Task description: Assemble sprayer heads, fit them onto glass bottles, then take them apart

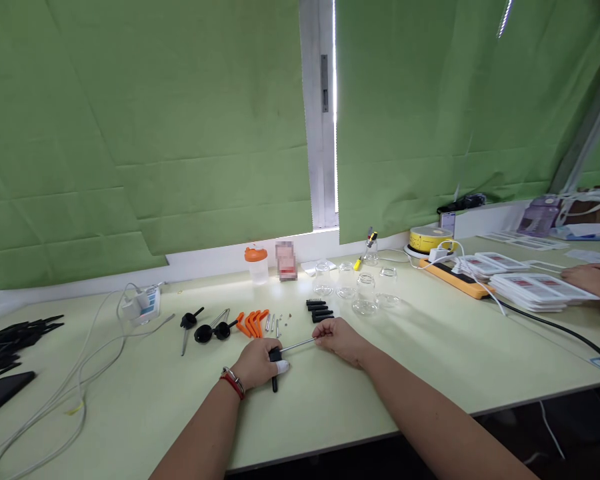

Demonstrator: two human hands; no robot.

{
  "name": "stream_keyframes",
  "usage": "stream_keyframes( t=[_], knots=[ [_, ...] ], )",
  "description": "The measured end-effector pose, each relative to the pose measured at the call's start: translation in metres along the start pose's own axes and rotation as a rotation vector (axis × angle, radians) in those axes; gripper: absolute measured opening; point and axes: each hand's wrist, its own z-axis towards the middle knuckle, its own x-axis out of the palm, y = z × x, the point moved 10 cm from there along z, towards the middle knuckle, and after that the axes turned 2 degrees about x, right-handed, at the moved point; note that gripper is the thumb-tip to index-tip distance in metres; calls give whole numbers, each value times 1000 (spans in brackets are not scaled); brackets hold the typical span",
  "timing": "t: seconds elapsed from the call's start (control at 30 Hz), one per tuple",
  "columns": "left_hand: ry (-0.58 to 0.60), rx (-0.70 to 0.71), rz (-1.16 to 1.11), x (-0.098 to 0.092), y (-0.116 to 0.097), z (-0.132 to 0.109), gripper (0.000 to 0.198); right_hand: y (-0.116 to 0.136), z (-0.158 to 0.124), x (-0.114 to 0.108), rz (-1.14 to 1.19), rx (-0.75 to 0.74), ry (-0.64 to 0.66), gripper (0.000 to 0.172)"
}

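Note:
My left hand is closed round a black part with a thin metal rod that points to the right. At the rod's far end my right hand pinches its tip. Behind my left hand lie orange handles and short metal pins. Black ribbed pieces sit just beyond my right hand. To the left are black round parts with rods and another such part. Glass jars stand behind the ribbed pieces.
White cables and a power strip lie at left, beside black parts. An orange-lidded cup stands at the back. On the right are an orange power strip, stacked white cards and another person's hand.

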Motion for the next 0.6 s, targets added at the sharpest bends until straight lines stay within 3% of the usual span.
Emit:
stream_keyframes(
  t=[0.6],
  knots=[
    [-1, 13, -8, 0, 0, 1, 26, 5, -2, -2, -149, -14, 10, 11]
  ],
)
